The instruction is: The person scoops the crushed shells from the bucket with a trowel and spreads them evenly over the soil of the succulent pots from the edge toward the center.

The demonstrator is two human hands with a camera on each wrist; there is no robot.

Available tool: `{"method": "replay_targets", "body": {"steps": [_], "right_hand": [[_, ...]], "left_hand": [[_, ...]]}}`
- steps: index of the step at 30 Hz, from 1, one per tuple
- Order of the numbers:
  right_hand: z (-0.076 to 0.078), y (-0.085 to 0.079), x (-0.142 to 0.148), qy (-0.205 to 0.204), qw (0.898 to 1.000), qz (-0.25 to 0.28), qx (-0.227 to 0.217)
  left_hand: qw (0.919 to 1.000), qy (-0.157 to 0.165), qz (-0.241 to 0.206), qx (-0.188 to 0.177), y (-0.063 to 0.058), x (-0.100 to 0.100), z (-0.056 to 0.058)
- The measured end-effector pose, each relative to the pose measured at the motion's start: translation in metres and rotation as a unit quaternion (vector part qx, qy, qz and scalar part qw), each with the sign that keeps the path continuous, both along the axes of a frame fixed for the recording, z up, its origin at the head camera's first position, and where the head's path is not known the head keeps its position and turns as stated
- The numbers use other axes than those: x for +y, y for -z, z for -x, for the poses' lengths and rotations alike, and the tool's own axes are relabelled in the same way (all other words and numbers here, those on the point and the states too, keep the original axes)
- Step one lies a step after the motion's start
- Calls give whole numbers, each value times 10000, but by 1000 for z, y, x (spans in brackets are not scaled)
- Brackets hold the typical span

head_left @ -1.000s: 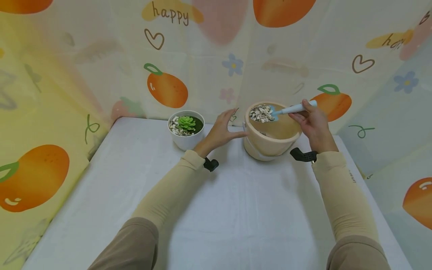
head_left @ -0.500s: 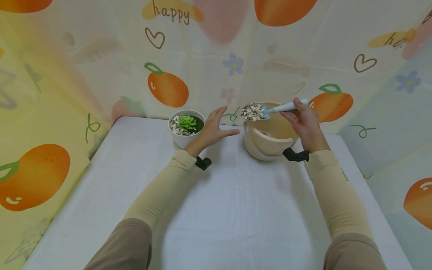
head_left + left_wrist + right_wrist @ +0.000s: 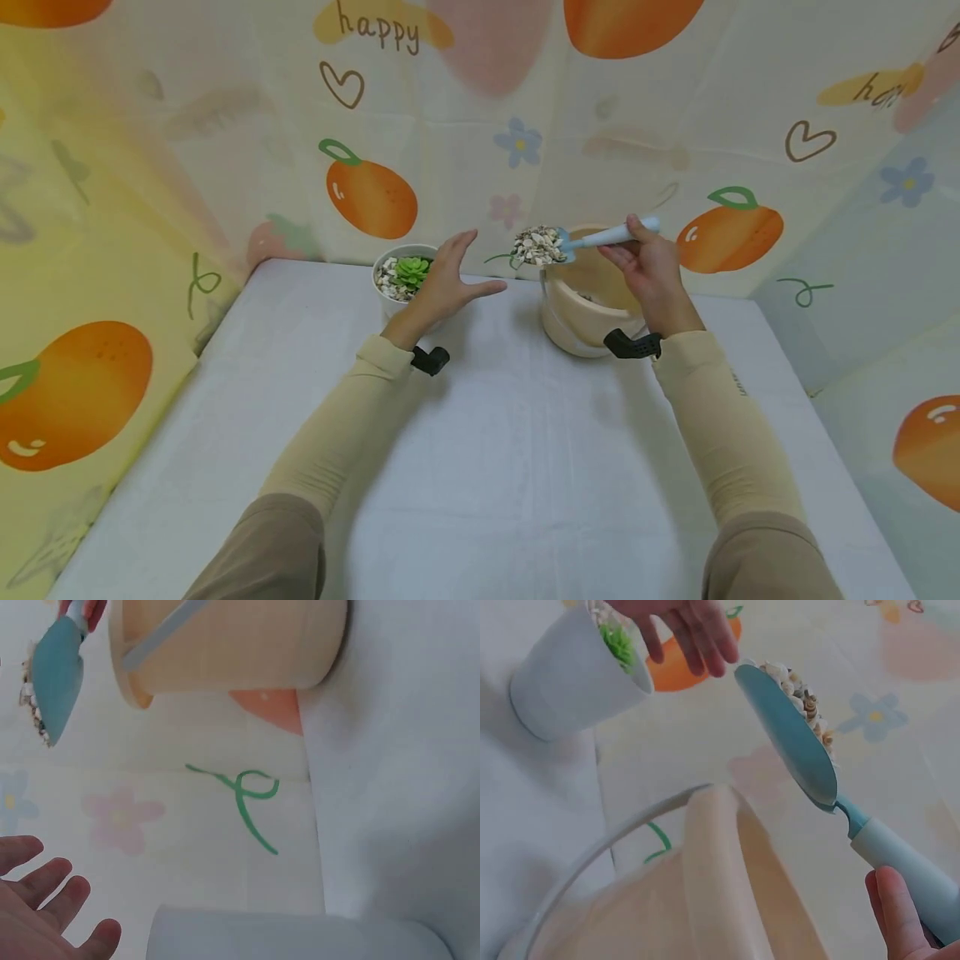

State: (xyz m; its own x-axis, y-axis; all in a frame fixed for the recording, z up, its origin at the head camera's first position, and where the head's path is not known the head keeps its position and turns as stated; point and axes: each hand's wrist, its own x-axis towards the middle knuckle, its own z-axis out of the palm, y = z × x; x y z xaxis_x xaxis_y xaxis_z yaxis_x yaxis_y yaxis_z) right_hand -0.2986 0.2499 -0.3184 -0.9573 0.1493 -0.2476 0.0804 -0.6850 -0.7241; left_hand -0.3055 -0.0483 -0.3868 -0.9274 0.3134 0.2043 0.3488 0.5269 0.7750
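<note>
My right hand grips the pale handle of a small blue trowel. A heap of small pebbles lies on its blade, which is held level, left of the bucket's rim. My left hand holds nothing; its fingers and thumb are spread beside a white pot. In that pot a green succulent stands among white stones. From the head view, the left hand hides the pot's right side. A peach-coloured bucket stands below my right hand.
A white cloth covers the table. Behind it hangs a backdrop printed with oranges and flowers. The bucket's thin handle hangs down its side. A black wrist camera sits on each wrist.
The trowel with its pebbles has moved left, from over the bucket to past its left rim. My left hand has also drifted left, away from the bucket and closer to the pot.
</note>
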Motion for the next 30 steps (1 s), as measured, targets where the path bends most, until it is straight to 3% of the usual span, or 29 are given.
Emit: {"method": "replay_targets", "body": {"steps": [15, 24, 30], "right_hand": [[8, 4, -34, -130, 9999, 50, 45], [24, 3, -56, 27, 9998, -148, -162], [28, 6, -73, -13, 9999, -111, -81]], "left_hand": [[9997, -181, -101, -109, -7, -41, 5], [9990, -385, -96, -188, -10, -70, 6], [9984, -493, -180, -209, -6, -87, 7]]}}
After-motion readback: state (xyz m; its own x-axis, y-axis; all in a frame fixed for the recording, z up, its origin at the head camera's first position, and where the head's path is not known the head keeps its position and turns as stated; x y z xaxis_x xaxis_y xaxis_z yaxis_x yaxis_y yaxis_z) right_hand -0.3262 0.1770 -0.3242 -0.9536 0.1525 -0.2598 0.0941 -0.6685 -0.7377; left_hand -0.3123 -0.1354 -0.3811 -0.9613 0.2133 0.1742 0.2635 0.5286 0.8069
